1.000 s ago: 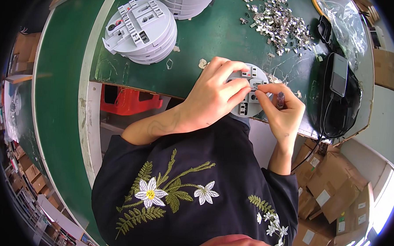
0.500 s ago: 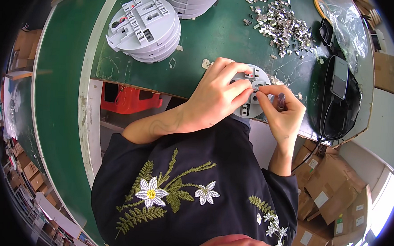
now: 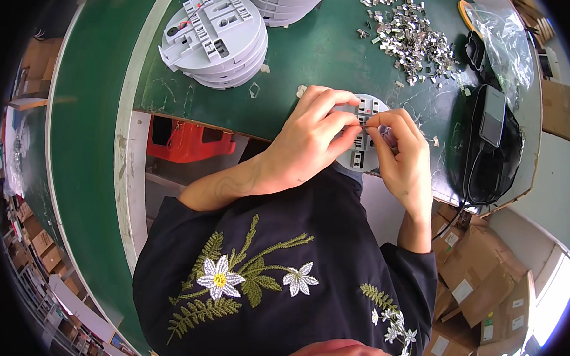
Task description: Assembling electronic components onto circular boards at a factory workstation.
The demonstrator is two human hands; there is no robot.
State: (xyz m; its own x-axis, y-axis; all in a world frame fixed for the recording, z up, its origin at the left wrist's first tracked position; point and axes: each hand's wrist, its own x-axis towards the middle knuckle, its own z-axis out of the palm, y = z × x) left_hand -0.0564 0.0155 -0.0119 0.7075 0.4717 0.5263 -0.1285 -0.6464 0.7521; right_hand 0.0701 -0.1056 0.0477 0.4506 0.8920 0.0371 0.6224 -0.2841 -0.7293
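A round grey plastic base (image 3: 359, 159) with raised slots and a small red spot lies at the table's near edge, partly covered by my hands. My left hand (image 3: 312, 127) is closed at its left side, one fingertip on the upper part, thumb and another finger pinched near the middle. From the right, my right hand (image 3: 401, 159) meets it there, thumb and forefinger together. Whatever small piece lies between the fingertips is too hidden to name. Tucked in the right hand is a screwdriver with a clear purplish handle (image 3: 387, 135).
Stacked grey round bases (image 3: 218, 41) stand at the far left, with another stack (image 3: 283, 6) behind. Small metal clips (image 3: 415, 44) lie heaped at the far right. Beyond my right hand are a black pouch (image 3: 499, 159), a grey cabled device (image 3: 493, 114) and a plastic bag (image 3: 504, 41).
My right hand has shifted left toward the middle of the base, and the screwdriver handle has swung with it. My left hand stays almost in place.
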